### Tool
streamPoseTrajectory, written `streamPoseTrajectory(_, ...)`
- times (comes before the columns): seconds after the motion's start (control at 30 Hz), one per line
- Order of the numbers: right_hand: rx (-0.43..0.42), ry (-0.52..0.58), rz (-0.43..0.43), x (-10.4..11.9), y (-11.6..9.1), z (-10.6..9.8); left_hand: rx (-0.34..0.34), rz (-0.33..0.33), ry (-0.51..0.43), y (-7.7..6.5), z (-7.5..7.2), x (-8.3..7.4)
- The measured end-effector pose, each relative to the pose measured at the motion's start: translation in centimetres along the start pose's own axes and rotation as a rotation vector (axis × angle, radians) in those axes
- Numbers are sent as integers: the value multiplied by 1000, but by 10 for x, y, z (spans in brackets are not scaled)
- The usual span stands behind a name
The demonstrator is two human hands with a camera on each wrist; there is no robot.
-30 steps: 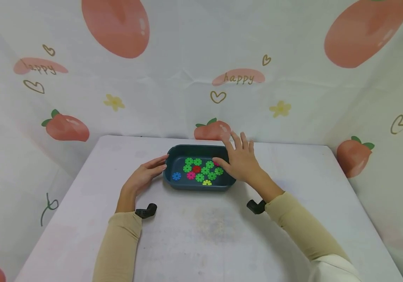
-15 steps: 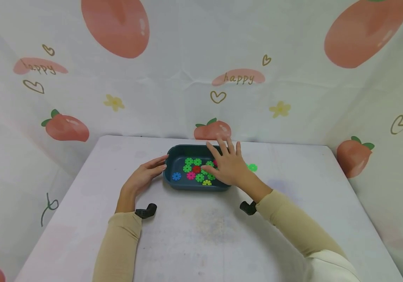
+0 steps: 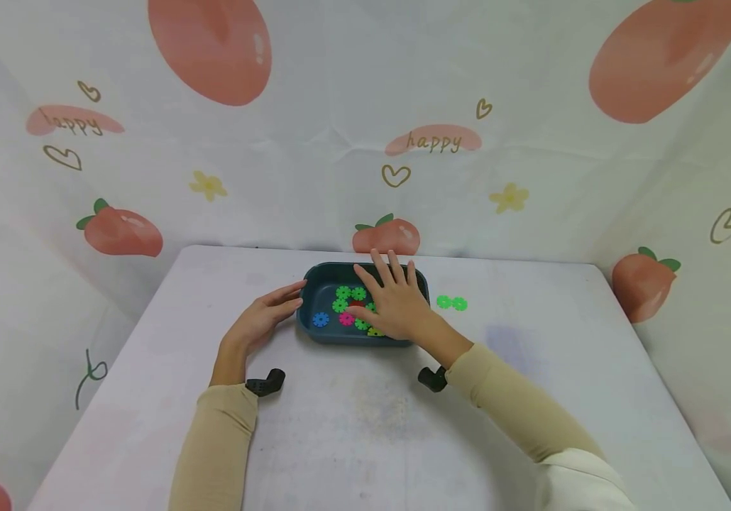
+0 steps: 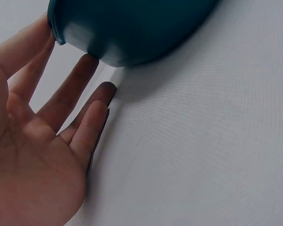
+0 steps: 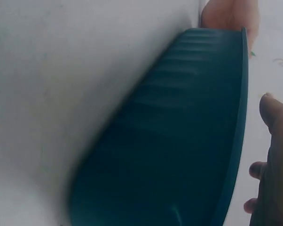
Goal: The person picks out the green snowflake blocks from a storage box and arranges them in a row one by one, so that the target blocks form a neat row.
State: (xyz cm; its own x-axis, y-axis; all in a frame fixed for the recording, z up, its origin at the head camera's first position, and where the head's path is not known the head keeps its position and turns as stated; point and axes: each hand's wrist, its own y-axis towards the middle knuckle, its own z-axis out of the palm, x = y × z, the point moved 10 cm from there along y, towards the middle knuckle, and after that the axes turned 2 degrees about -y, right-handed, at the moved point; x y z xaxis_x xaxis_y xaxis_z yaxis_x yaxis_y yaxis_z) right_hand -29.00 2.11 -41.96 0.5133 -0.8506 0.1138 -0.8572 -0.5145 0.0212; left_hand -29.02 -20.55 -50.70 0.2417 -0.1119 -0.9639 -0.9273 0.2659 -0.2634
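Observation:
A dark teal plastic tray stands on the table with small notched, flower-shaped plastic discs in it. Several are green; a blue disc and a pink disc lie at the left and middle. My left hand touches the tray's left end with extended fingertips, as the left wrist view also shows. Over the tray's right half hovers my right hand, fingers spread, nothing seen in its grasp. It hides the discs below; a red disc and a yellow disc show only partly.
Two green discs lie side by side on the table, right of the tray. A printed cloth hangs behind the table. A black wrist camera sits at the left wrist, another at the right.
My right hand has moved left across the tray, from its right end toward the middle. The two green discs on the table have come into sight. My left hand has stayed still.

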Motion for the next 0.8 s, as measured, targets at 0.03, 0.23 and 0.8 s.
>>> streamPoseTrajectory(0.03,5,4,2,1,1,1,1,0,1,0,0,0)
streamPoseTrajectory(0.23,-16,0,-9,10,9,6,3,0,2,1,0,1)
streamPoseTrajectory(0.8,-68,128,-37,33,29,12,14,8,6,-1,1,-3)
